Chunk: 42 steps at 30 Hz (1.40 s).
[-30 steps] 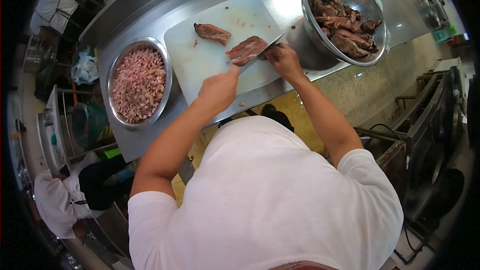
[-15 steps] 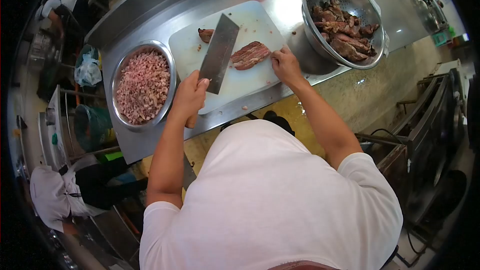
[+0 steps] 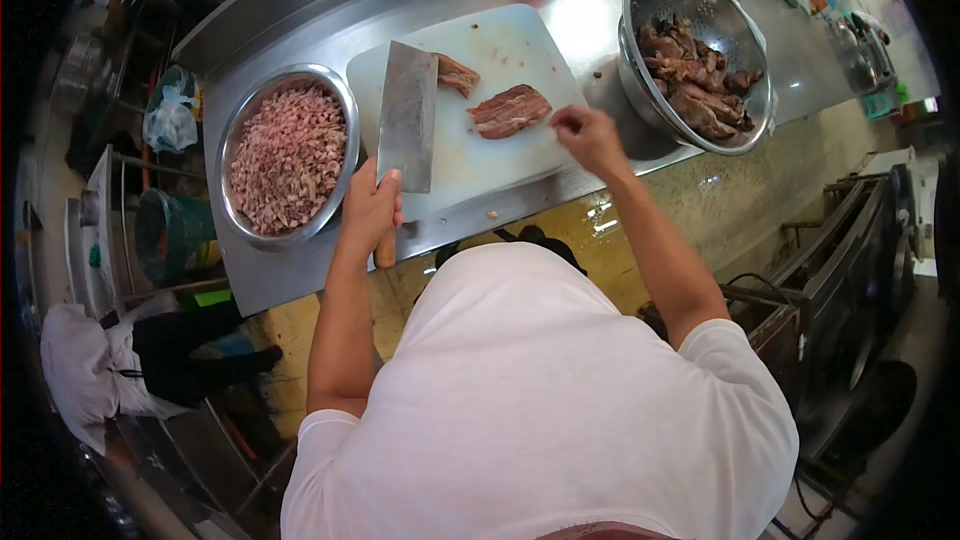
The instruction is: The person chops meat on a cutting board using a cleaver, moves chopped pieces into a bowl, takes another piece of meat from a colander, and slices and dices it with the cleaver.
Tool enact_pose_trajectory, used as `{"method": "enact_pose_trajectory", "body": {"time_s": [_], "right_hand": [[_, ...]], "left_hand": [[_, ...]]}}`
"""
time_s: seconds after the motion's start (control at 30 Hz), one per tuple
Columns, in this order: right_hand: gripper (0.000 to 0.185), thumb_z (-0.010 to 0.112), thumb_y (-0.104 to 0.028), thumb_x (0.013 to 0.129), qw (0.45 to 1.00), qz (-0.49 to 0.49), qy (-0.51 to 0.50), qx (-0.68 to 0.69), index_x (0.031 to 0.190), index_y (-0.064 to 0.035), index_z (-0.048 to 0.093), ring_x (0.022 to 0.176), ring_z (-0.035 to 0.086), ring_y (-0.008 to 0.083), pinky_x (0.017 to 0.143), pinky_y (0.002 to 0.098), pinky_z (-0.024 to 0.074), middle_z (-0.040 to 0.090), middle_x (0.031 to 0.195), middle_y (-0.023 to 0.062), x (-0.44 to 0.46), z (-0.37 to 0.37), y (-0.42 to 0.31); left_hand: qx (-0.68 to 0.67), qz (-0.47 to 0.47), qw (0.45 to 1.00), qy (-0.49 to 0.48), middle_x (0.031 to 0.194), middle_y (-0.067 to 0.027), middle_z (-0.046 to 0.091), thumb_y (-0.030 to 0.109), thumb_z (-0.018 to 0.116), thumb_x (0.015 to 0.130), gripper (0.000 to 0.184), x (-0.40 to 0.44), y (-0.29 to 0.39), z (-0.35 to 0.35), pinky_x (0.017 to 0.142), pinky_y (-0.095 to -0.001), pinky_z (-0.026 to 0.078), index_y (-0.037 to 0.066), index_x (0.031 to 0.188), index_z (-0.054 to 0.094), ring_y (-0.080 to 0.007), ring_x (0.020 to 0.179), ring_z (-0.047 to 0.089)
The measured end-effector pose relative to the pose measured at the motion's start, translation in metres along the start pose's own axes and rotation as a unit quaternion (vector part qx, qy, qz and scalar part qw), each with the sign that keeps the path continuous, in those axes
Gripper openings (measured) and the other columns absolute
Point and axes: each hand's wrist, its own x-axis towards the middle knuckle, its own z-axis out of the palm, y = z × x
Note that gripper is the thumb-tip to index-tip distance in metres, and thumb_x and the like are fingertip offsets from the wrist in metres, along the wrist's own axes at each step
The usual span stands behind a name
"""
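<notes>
My left hand [image 3: 372, 208] grips a cleaver [image 3: 407, 120] by its wooden handle, the broad blade pointing away from me over the left part of a white cutting board [image 3: 490, 45]. Partly behind the blade lies a smaller piece of meat [image 3: 457, 75]. A slab of meat [image 3: 509, 111] rests on the middle of the board. Just right of the slab, slightly apart from it, is my right hand [image 3: 592, 140], fingers curled in; whether anything small is between them is hidden.
Left of the board stands a steel bowl [image 3: 354, 155] of chopped meat. A steel colander [image 3: 632, 60] with large meat pieces stands at the right of the steel counter [image 3: 300, 35]. Another person [image 3: 110, 365] is at the lower left.
The cleaver has moved left and its blade has turned to point straighter away from me, uncovering more of the smaller piece. My right hand has drawn back slightly from the slab.
</notes>
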Motion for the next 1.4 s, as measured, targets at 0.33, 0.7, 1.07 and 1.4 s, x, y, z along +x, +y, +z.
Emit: {"method": "enact_pose_trajectory", "body": {"time_s": [0.33, 0.7, 1.07, 1.4], "right_hand": [[0.023, 0.068, -0.005, 0.09, 0.833, -0.235, 0.336, -0.372, 0.112, -0.0056, 0.075, 0.093, 0.071, 0.0294, 0.082, 0.0402, 0.0553, 0.074, 0.103, 0.0142, 0.051, -0.126, -0.045], [0.014, 0.07, -0.006, 0.084, 0.968, -0.201, 0.094, -0.116, 0.098, -0.0053, 0.072, 0.098, 0.064, 0.041, 0.085, 0.0486, 0.054, 0.068, 0.098, 0.0164, 0.029, 0.044, 0.0], [0.021, 0.071, -0.006, 0.083, 0.968, -0.198, 0.091, -0.125, 0.104, -0.0082, 0.074, 0.1, 0.065, 0.0381, 0.088, 0.0463, 0.0541, 0.069, 0.102, 0.0133, 0.027, 0.045, 0.004], [0.04, 0.065, -0.002, 0.079, 0.934, -0.245, -0.02, -0.258, 0.117, -0.0123, 0.074, 0.107, 0.059, 0.0399, 0.092, 0.0459, 0.0526, 0.062, 0.117, 0.0165, 0.049, 0.036, 0.0]], "left_hand": [[0.064, 0.004, 0.998, -0.008, 0.065, 0.0002, 0.052, 0.02, 0.056, 0.106, 0.016, -0.007, -0.007, -0.006, 0.043, -0.0275, 0.041, 0.006, 0.1, 0.056, -0.0082, 0.049, 0.051], [0.47, 0.216, 0.848, -0.111, 0.078, -0.0277, 0.066, 0.014, 0.052, 0.101, 0.011, 0.017, 0.07, 0.024, 0.072, -0.0622, 0.047, 0.004, 0.106, 0.05, -0.0517, 0.08, 0.065], [0.543, 0.189, 0.8, -0.17, 0.095, -0.0277, 0.071, 0.002, 0.048, 0.094, 0.019, 0.069, 0.074, 0.07, 0.083, -0.0569, 0.053, -0.001, 0.112, 0.049, -0.0473, 0.096, 0.07], [0.439, 0.141, 0.878, -0.125, 0.086, -0.0269, 0.068, 0.021, 0.056, 0.105, 0.024, 0.04, 0.014, 0.0, 0.071, -0.0539, 0.052, -0.002, 0.105, 0.049, -0.0455, 0.079, 0.069]]}}
